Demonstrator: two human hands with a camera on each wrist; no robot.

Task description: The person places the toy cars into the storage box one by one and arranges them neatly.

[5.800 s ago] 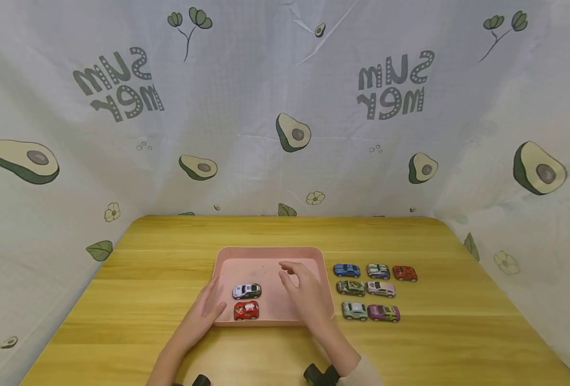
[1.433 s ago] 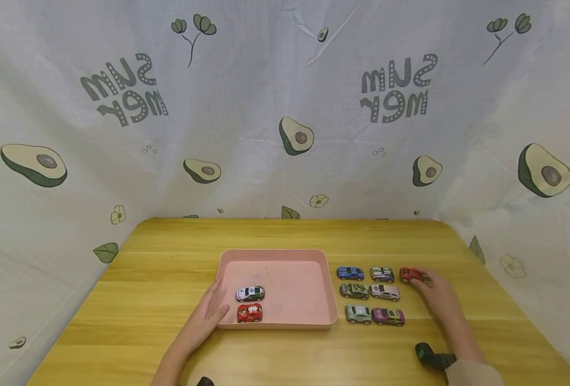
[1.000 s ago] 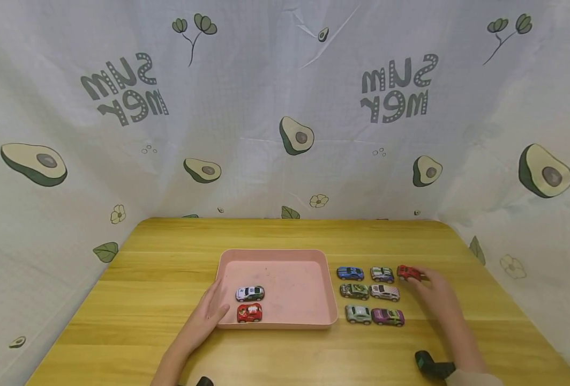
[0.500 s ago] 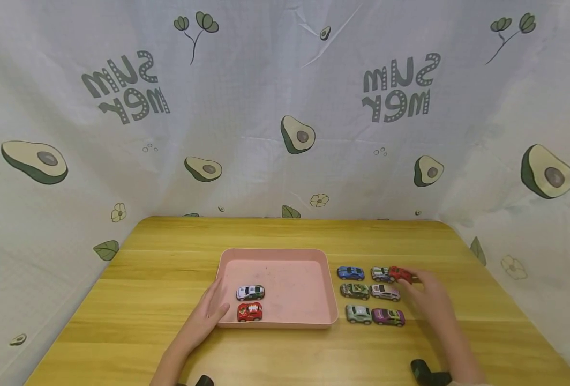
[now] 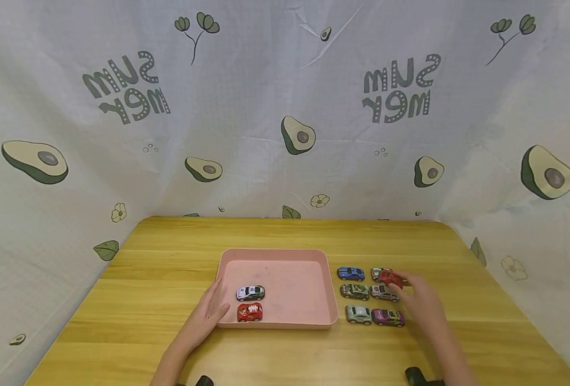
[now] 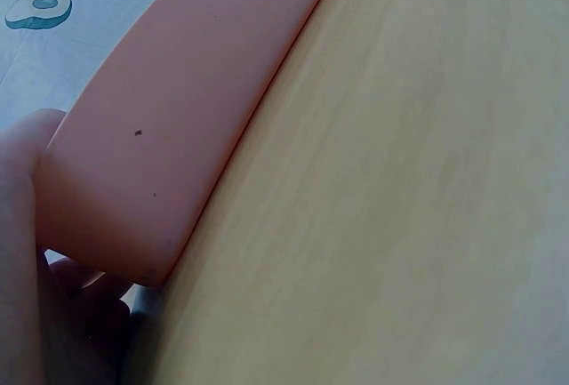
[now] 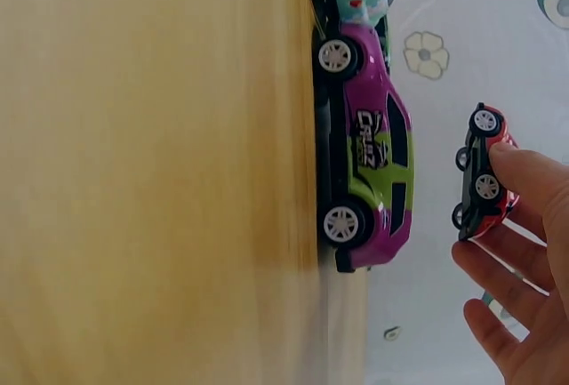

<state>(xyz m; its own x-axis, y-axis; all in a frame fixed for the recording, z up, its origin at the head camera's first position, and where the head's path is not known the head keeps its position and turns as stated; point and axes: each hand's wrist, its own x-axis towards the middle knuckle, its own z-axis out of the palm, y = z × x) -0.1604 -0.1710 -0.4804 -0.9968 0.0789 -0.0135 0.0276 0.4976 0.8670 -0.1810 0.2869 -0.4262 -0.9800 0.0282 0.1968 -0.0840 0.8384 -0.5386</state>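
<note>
The wooden table (image 5: 135,300) is filling the lower half of the head view. At its centre a pink tray (image 5: 285,316) is holding a white car (image 5: 250,292) and a red-and-white car (image 5: 249,312). The left hand (image 5: 207,315) is resting straight-fingered against the tray's left rim. Right of centre, the right hand (image 5: 422,306) is pinching a small red car (image 5: 390,278) in its fingertips, lifted above the parked cars (image 5: 369,303), its long axis lying left to right, slightly tilted; I cannot tell which end is the nose.

The right hand (image 5: 422,303) now carries the red toy car (image 5: 390,277) off the table, moving from its 3 o'clock spot toward 9 o'clock, over the other parked cars (image 5: 369,293).
</note>
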